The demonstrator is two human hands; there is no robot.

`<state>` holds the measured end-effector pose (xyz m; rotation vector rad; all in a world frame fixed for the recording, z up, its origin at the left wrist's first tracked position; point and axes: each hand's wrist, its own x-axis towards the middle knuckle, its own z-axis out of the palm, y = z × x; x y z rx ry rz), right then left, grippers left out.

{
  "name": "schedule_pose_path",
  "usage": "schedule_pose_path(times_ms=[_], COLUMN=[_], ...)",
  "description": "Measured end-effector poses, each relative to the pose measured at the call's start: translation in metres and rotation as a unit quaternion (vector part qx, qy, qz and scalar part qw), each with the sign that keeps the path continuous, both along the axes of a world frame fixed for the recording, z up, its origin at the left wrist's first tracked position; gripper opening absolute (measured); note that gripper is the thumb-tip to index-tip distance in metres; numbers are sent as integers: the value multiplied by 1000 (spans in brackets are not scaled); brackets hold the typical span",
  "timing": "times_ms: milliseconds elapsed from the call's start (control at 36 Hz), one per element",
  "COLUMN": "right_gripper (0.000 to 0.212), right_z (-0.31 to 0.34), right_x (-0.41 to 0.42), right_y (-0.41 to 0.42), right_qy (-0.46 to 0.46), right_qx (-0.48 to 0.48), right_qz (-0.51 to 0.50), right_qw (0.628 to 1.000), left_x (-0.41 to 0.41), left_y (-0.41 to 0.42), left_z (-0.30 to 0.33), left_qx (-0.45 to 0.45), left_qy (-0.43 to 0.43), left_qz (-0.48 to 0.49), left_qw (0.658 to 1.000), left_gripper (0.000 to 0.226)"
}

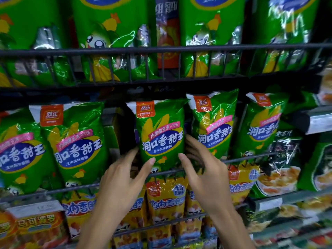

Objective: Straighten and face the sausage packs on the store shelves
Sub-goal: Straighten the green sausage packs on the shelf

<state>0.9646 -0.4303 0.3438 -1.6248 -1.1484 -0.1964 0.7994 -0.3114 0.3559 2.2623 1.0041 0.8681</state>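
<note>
Green corn-sausage packs fill the middle shelf (197, 168), standing behind its black wire front rail. I have both hands on the centre pack (160, 131): my left hand (124, 177) spread, fingers touching its left edge, my right hand (203, 169) spread with fingertips behind its right edge. That pack faces forward, nearly upright. Its right neighbour (213, 123) leans, and a dark gap sits to its left, so I judge facing is partly done. Yellow packs (166, 196) fill the shelf below; more green ones stand above in dim store light.
</note>
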Motion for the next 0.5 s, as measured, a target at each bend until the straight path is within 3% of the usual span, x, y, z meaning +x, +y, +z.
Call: schedule_pose_path(times_ms=[83,194,250,333,389,500], right_gripper=[40,40,48,68,74,75], right_z=[-2,-2,-3,-2,1,5], right_x=[7,31,45,61,68,79], right_y=[-17,-41,-49,-53,-51,-47], right_qy=[-21,39,83,117,91,8], right_qx=[122,190,164,58,-18,-117], right_qz=[-33,-72,-75,-82,-87,-91], right_qw=[992,978,980,988,992,989], left_x=[1,9,21,46,62,87], left_y=[-14,-41,-56,-79,-90,-99], left_z=[-2,-4,-2,9,8,3], left_qx=[17,144,148,41,-18,-31], left_qy=[-105,-211,-219,-166,-117,-21], left_qz=[39,39,-13,-100,-123,-127], left_qw=[994,966,964,980,985,991], left_gripper=[66,45,45,51,69,83])
